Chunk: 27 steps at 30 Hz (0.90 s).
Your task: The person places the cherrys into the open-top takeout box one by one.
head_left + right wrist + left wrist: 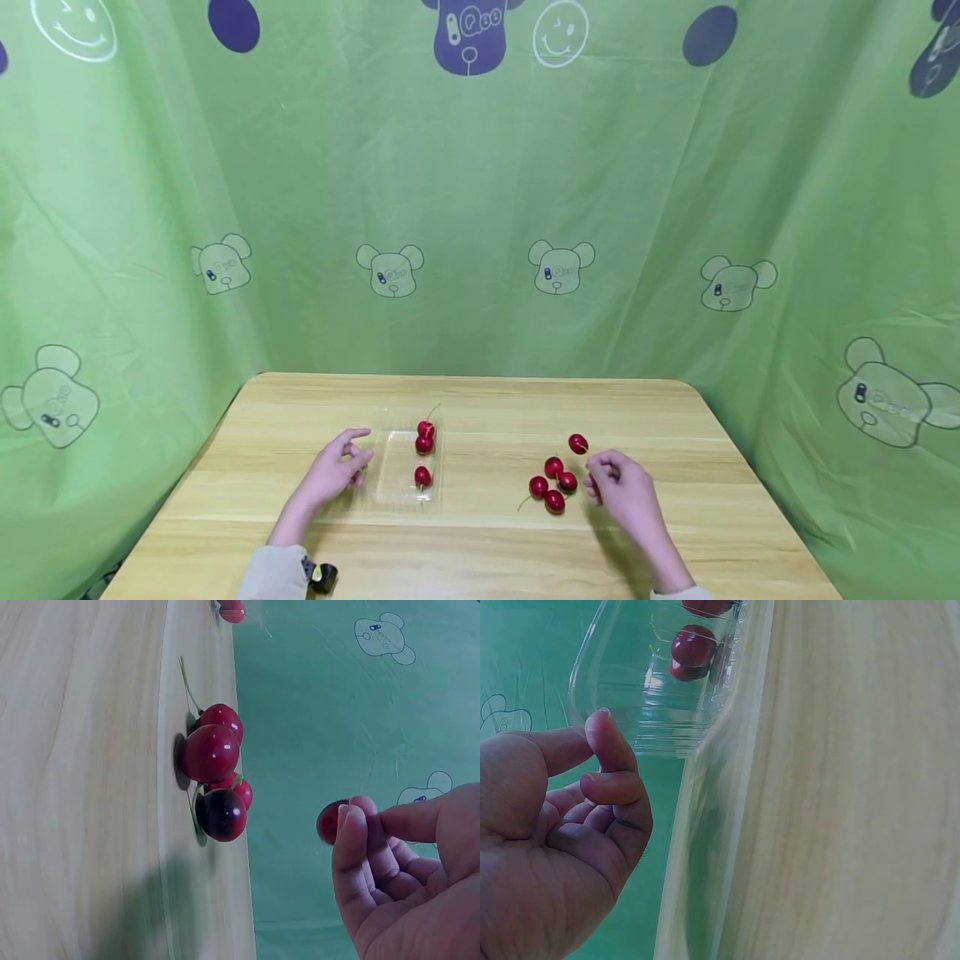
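Observation:
A clear plastic box (393, 475) holds three red cherries along its right side, one of them a cherry (422, 477) nearer the front. At the box's left side is my left hand (337, 468), its thumb and index finger apart in the head view, fingertips close to the box's edge. My right hand (621, 490) pinches the stem of a cherry (577, 443) between thumb and fingertips, and the fruit hangs just past them. In the right wrist view, that cherry (330, 822) is partly hidden behind the fingers.
Several loose cherries (554, 502) lie in a cluster on the wooden table (480, 558), left of my right hand. A green curtain (465, 167) with bear prints surrounds the table's back and sides. A black strap fitting (324, 577) sits at my left cuff.

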Each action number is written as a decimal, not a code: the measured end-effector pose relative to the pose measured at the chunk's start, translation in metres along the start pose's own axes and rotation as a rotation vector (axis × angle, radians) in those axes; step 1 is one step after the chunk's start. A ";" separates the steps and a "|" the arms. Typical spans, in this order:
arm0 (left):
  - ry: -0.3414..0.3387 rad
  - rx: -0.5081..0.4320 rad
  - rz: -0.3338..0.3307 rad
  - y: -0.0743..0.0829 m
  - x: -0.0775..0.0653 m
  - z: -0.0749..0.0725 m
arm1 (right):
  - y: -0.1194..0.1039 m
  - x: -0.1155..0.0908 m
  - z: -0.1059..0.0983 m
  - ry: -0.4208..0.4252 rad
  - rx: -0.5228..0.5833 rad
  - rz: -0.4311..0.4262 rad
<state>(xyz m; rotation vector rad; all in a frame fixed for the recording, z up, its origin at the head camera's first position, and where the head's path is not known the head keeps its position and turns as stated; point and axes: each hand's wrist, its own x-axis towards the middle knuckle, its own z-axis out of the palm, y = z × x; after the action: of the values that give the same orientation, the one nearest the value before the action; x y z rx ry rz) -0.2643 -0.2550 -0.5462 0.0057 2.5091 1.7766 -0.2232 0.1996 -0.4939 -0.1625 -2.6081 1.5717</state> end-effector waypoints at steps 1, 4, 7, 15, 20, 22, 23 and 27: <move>0.003 0.001 0.000 0.000 0.000 0.000 | -0.001 0.000 0.001 -0.005 0.009 -0.006; 0.006 0.007 0.004 0.001 -0.001 -0.001 | -0.002 0.001 0.003 -0.020 0.030 -0.020; 0.005 0.012 0.005 0.000 -0.001 -0.001 | -0.003 0.001 0.006 -0.037 0.045 -0.023; -0.002 0.013 0.009 -0.001 0.000 -0.001 | -0.009 0.001 0.016 -0.049 0.051 -0.041; -0.002 0.011 0.013 -0.002 0.001 -0.002 | -0.013 0.000 0.023 -0.069 0.072 -0.056; -0.002 0.007 0.013 -0.002 0.002 -0.002 | -0.015 0.000 0.026 -0.078 0.078 -0.058; -0.003 0.006 0.011 -0.003 0.002 -0.002 | -0.015 0.001 0.028 -0.083 0.082 -0.058; -0.007 0.000 0.009 -0.003 0.002 -0.002 | -0.016 0.000 0.036 -0.098 0.081 -0.060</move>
<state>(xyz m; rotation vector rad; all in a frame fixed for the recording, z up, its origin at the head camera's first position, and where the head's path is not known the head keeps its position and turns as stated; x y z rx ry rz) -0.2662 -0.2577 -0.5489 0.0233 2.5078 1.7773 -0.2288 0.1607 -0.4962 -0.0012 -2.5885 1.7017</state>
